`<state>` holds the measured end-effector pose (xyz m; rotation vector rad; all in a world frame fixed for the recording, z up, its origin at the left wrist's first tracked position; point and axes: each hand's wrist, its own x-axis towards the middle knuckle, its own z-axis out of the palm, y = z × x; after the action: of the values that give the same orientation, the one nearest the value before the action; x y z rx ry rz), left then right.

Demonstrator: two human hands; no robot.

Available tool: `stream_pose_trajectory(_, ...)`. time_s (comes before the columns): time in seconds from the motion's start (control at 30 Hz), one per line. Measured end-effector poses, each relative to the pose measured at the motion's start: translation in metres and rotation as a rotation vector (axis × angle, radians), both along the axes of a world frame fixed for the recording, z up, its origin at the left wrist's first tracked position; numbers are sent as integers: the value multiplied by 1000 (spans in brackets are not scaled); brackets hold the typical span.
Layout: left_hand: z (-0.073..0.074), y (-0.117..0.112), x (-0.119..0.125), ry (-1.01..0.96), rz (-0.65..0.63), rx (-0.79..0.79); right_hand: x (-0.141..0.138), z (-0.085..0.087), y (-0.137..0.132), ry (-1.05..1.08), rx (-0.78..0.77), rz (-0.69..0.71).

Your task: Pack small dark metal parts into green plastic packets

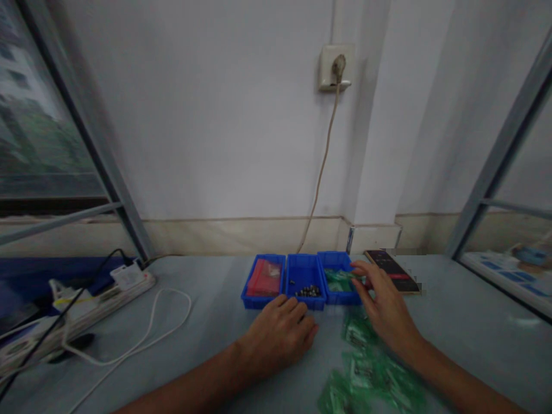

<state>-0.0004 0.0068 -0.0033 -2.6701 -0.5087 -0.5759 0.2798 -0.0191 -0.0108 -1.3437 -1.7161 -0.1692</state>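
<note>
Blue middle bin (305, 270) holds small dark metal bits | no writing readable | left hand (280, 328) curled loosely, palm down, empty, just before it | right hand (382, 305) spread wide, fingertips over green bags in right bin (342, 296) | red packets in left bin (259, 302)

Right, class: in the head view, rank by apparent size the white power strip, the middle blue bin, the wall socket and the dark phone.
1. white power strip, though it lies nearer the camera.
2. middle blue bin.
3. dark phone, close to the bin, so unsure.
4. wall socket, farthest away.
</note>
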Motion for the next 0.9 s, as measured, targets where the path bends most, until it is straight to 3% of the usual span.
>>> stream_pose_trajectory(0.17,2,-11,0,160,166,12,-4,0,-2,-198,-97,63)
stream_pose_trajectory(0.37,-4,-24,3,211,281,-73,-11,5,-7,-205,-120,48)
stream_pose_trajectory(0.6,-6,-18,6,73,128,-223,-19,6,-13,-140,12,67)
stream_pose_trajectory(0.73,-2,-16,5,21,-7,-306,-26,9,-26,-142,37,238)
stream_pose_trajectory(0.9,-3,-12,1,-4,-69,-318,-32,4,-35,-119,-43,410)
